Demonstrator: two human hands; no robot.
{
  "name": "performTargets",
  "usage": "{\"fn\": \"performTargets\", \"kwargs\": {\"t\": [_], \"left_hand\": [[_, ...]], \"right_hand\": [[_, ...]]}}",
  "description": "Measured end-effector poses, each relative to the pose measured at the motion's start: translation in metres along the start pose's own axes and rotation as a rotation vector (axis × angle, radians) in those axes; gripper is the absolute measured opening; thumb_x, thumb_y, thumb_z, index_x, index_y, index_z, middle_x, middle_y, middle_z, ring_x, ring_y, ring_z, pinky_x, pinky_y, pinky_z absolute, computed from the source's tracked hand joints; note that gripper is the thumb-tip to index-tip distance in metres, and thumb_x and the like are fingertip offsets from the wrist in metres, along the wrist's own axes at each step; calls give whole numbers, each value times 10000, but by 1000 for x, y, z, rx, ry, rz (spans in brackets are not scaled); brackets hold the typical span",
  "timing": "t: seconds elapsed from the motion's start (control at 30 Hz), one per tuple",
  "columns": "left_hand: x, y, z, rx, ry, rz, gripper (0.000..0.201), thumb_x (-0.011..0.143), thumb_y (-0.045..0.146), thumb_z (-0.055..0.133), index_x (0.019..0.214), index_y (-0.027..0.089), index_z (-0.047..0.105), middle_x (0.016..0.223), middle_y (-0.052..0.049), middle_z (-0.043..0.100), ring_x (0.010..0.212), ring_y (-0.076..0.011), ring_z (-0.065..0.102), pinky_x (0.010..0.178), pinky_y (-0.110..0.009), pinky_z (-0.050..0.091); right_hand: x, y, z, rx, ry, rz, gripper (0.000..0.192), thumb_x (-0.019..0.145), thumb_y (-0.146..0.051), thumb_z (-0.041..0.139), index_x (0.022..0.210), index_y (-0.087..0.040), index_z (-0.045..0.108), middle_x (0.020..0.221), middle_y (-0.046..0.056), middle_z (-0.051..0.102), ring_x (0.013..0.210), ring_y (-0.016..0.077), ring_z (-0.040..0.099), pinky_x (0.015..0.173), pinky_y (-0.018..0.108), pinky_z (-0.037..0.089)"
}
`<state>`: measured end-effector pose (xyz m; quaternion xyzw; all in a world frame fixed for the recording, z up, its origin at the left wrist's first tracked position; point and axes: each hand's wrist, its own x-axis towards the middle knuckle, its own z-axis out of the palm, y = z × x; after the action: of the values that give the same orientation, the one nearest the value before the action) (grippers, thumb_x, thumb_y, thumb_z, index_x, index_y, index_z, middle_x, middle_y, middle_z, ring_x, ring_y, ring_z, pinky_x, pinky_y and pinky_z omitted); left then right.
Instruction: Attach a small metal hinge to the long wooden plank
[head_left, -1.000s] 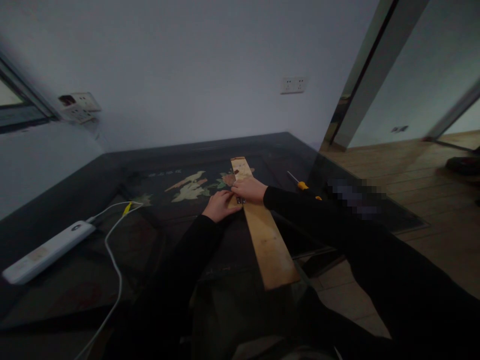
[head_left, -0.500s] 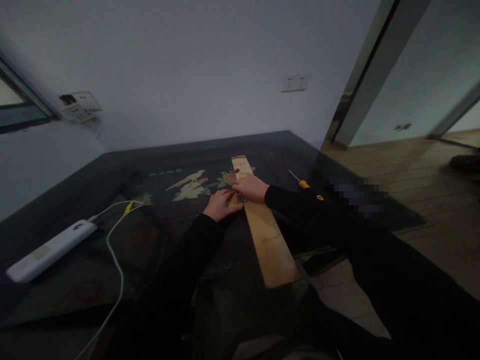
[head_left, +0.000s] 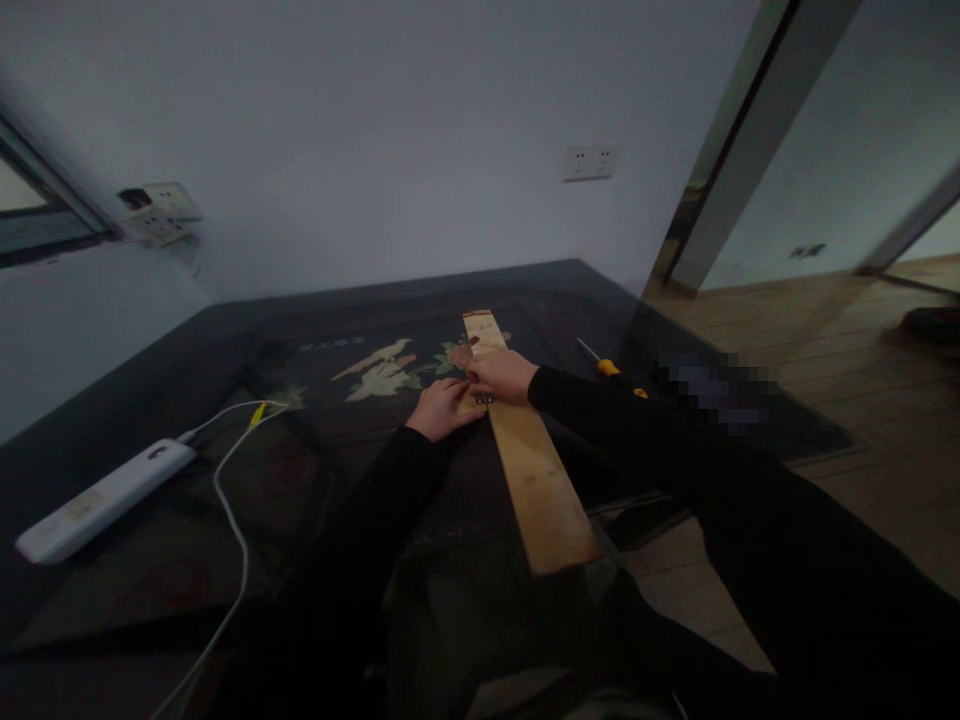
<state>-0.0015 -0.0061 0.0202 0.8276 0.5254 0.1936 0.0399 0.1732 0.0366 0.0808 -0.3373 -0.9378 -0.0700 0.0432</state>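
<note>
A long, narrow wooden board (head_left: 540, 480) lies lengthwise on the dark table, its near end reaching over the front edge. Across its middle sits a small shiny metal piece that looks like a hinge (head_left: 483, 398), partly covered by my fingers. My left hand (head_left: 444, 408) comes in from the left and holds the hinge against the board, thumb along its near side. My right hand (head_left: 504, 376) rests over the board with fingers curled and pinched at the hinge's far side; whatever is between those fingertips is hidden. A yellow-and-black screwdriver (head_left: 609, 368) lies right of the board.
The dark table (head_left: 375, 310) has a bird-and-flower inlay (head_left: 382, 372). A white power strip (head_left: 105, 500) with a white cable (head_left: 238, 540) lies at the left. Wall sockets (head_left: 591, 162) are behind the table. A blurred-out object (head_left: 712, 390) lies at the right.
Almost nothing differs. My right fingertips have shifted very slightly at the hinge; the board and my left hand stay in place.
</note>
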Motion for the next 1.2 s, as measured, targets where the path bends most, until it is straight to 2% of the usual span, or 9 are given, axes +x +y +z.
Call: {"fn": "performTargets", "kwargs": {"t": [0.07,0.3,0.47,0.57,0.7,0.87,1.03,1.2], "left_hand": [[0,0,0,-4,3,-4,607,781,568,646,1212,142,636,1217,-148,625,1139,-301,573,985,-413,452],[0,1,-2,-3,-15,-49,612,775,555,659,1248,169,619,1205,-138,633,1136,-300,572,979,-426,448],[0,1,-2,13,-58,-72,564,788,555,637,1226,199,645,1204,-120,640,1127,-304,576,966,-431,445],[-1,1,-1,47,-65,-72,568,779,548,645,1230,202,643,1226,-120,630,1136,-313,567,956,-442,444],[-1,0,1,63,-68,-58,567,769,529,659,1226,193,642,1251,-120,613,1157,-316,551,958,-440,444],[-1,-3,3,49,-42,-56,595,751,548,670,1234,202,631,1248,-112,614,1146,-302,559,971,-427,442],[0,-5,3,67,-48,-46,628,748,554,670,1259,192,612,1224,-121,617,1130,-306,570,962,-424,446],[0,-5,2,70,-44,-55,601,749,563,659,1227,200,629,1217,-116,621,1120,-296,575,962,-415,446]], "right_hand": [[1,-2,1,-42,-3,-7,250,910,-366,556,997,-156,660,1070,120,684,979,244,643,760,331,458],[0,-4,-4,-77,14,-112,230,951,-191,445,1045,-132,647,1081,124,679,982,232,630,759,329,419],[0,-1,-10,36,-13,-93,182,926,-186,494,987,-151,662,1010,105,696,924,210,628,721,301,391],[1,1,-7,81,8,-53,176,904,-227,551,1021,-153,660,1052,110,685,952,224,627,755,306,408],[1,6,1,163,40,-53,330,869,-364,619,1103,-133,650,1168,143,644,1086,257,591,891,339,418],[-13,15,11,330,-42,-91,539,789,-442,692,1222,-135,604,1184,151,641,1120,283,570,929,378,427],[-30,9,19,417,26,-60,516,792,-357,693,1240,-123,587,1181,147,637,1135,278,552,966,394,414],[-29,2,23,438,85,-46,482,764,-197,690,1229,-122,591,1161,142,646,1139,267,532,981,394,399]]}}
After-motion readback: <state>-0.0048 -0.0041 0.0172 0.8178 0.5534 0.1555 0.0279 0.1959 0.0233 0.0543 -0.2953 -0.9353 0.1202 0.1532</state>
